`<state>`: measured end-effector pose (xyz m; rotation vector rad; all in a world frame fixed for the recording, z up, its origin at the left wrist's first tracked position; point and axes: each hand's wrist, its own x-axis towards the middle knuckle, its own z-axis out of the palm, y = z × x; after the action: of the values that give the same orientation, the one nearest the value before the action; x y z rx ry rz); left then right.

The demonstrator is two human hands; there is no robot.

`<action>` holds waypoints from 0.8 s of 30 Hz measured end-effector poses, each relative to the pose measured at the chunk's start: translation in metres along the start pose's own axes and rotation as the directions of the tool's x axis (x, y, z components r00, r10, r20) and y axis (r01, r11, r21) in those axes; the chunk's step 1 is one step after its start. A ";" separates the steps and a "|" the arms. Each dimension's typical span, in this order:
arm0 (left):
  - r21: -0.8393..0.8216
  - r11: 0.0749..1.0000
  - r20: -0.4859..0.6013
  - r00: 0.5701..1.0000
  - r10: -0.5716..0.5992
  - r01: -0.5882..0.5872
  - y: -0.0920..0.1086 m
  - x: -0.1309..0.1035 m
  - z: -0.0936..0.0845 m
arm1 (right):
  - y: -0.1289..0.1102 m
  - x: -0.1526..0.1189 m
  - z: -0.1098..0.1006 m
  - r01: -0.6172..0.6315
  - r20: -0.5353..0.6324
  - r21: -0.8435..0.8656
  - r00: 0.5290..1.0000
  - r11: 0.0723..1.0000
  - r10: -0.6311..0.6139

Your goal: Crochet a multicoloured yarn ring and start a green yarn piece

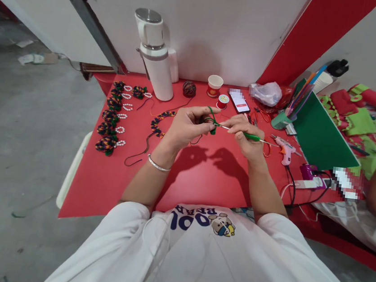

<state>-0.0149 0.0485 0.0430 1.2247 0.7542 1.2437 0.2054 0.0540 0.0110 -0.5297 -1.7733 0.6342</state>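
Over the middle of the red table, my left hand [189, 125] pinches a small piece of green yarn work [214, 125], with a green loop standing up by the fingertips. My right hand [248, 133] is closed around a crochet hook with a green handle [251, 137]; its metal tip points left and reaches the green yarn. Behind my left hand lies a curved multicoloured crocheted strip [158, 123], partly covered by that hand. Dark yarn trails from it onto the table.
Crocheted pieces with bead loops [109, 116] line the red table's [190, 184] left side. Behind stand a white flask [158, 74], a yarn ball [189, 89], a paper cup [214, 85] and a phone [239, 101]. At right are a glue gun [287, 151] and another person's arm.
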 end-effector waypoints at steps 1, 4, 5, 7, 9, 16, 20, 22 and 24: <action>0.009 1.000 -0.002 1.000 0.005 -0.005 0.000 0.000 0.000 | -0.001 0.000 0.000 -0.006 -0.006 -0.007 1.000 1.000 0.006; 0.034 0.999 -0.002 1.000 0.026 -0.026 0.000 0.000 0.000 | -0.002 0.001 0.001 -0.028 -0.028 -0.029 0.999 0.999 0.027; 0.041 0.999 -0.003 0.999 0.036 -0.035 0.000 -0.001 0.000 | -0.003 0.001 0.001 -0.033 -0.037 -0.031 0.999 0.999 0.032; 0.054 0.997 -0.003 0.999 0.050 -0.050 0.001 -0.001 0.000 | -0.003 0.001 0.002 -0.038 -0.049 -0.032 0.998 0.999 0.036; 0.060 0.996 -0.002 0.998 0.059 -0.059 0.002 -0.002 0.001 | -0.003 0.001 0.002 -0.037 -0.049 -0.028 0.998 0.999 0.036; 0.040 0.998 -0.008 0.998 0.058 -0.058 0.001 -0.001 0.003 | -0.004 0.002 0.001 -0.009 -0.049 -0.016 0.999 1.000 0.008; 0.052 0.996 0.001 0.997 0.072 -0.072 0.000 -0.001 0.002 | -0.007 0.003 0.001 -0.012 -0.017 -0.032 1.000 0.999 0.011; 0.071 0.994 0.006 0.996 0.084 -0.084 -0.001 -0.001 0.003 | -0.007 0.004 0.001 -0.007 -0.013 -0.037 1.000 0.999 0.006; 0.099 0.990 0.001 0.995 0.099 -0.098 -0.001 -0.001 0.004 | -0.007 0.004 0.001 -0.016 -0.016 -0.048 1.000 0.999 0.015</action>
<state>-0.0115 0.0467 0.0427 1.3540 0.7735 1.3023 0.2035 0.0506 0.0184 -0.5800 -1.7753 0.5981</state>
